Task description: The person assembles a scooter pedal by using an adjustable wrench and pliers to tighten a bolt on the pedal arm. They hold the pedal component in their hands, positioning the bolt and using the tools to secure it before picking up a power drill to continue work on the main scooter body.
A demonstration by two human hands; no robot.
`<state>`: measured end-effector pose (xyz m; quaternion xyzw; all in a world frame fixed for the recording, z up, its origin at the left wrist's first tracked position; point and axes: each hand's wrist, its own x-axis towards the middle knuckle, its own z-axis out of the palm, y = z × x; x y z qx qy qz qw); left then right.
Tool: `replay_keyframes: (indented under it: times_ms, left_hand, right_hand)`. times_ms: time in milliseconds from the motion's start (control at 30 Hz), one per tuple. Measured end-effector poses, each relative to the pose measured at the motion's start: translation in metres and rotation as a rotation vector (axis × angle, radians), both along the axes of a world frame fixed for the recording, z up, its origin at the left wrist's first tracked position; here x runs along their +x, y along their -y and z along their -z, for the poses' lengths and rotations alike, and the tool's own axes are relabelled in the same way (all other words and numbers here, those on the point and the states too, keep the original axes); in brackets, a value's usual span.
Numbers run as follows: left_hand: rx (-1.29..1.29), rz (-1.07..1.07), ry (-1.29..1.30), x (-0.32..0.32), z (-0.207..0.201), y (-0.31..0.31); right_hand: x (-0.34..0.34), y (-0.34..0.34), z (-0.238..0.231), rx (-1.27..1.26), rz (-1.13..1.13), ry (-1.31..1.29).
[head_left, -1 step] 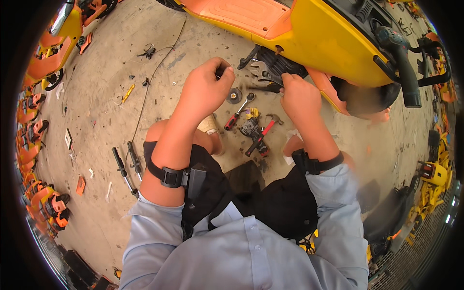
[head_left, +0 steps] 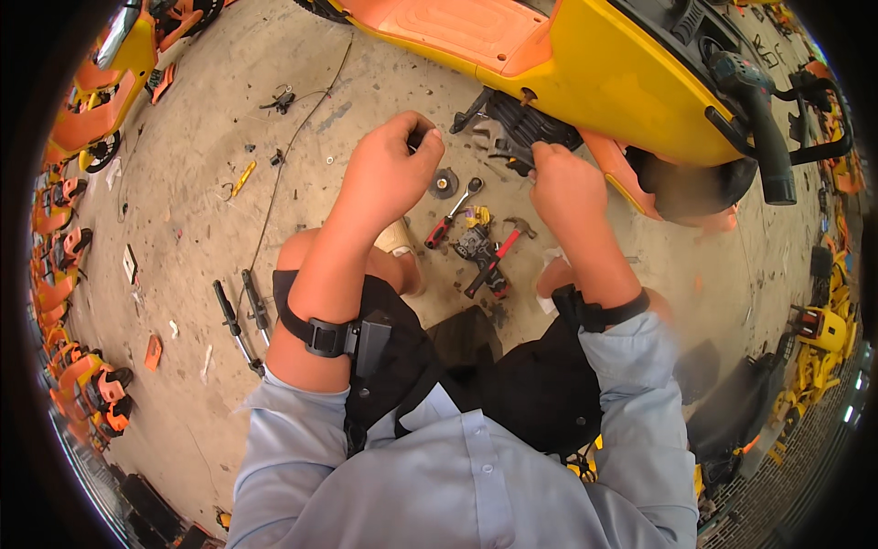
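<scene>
My right hand [head_left: 569, 188] is closed around the handle of a wrench [head_left: 506, 149], whose head points left toward the dark ribbed part [head_left: 529, 122] under a yellow scooter [head_left: 622, 82]. My left hand [head_left: 393, 156] is raised with its fingers curled toward the thumb; a dark spot shows between them, but whether it is an object is unclear. On the floor between my feet lie a ratchet [head_left: 454, 214] with a red grip, a hammer [head_left: 497, 259] with a red handle, and a grey and black power tool [head_left: 475, 243]. A round metal disc [head_left: 444, 183] sits just beyond the ratchet.
A cordless driver [head_left: 766, 137] rests on the scooter at right. Two black and silver shock-absorber-like tubes [head_left: 240, 320] lie left of my leg. A thin cable [head_left: 291, 146] crosses the floor. Orange and yellow scooters [head_left: 110, 119] line the left side; yellow parts [head_left: 823, 339] pile up at right.
The wrench in my right hand has turned slightly and its head looks darker. My right hand has shifted a little; my left hand stays nearly still.
</scene>
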<state>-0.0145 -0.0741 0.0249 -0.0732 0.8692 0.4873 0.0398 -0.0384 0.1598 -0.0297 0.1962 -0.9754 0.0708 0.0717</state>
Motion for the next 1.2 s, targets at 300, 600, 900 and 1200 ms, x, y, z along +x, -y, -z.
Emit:
replay_keyframes:
  times_ms: [300,600,900,1200]
  left_hand:
    - [0.013,-0.025,-0.053,-0.002,0.003,0.007]
    - [0.034,-0.024,-0.012,-0.004,0.005,0.006]
    - [0.017,-0.027,-0.041,-0.003,0.009,0.005]
    - [-0.006,-0.031,-0.052,-0.004,0.007,0.008]
  right_hand:
    - [0.002,0.011,-0.005,-0.055,0.016,-0.033]
    - [0.011,0.015,-0.006,-0.004,-0.019,0.032]
    - [0.013,0.023,-0.02,-0.029,-0.046,0.059]
    - [0.009,0.018,-0.021,-0.071,-0.037,-0.01]
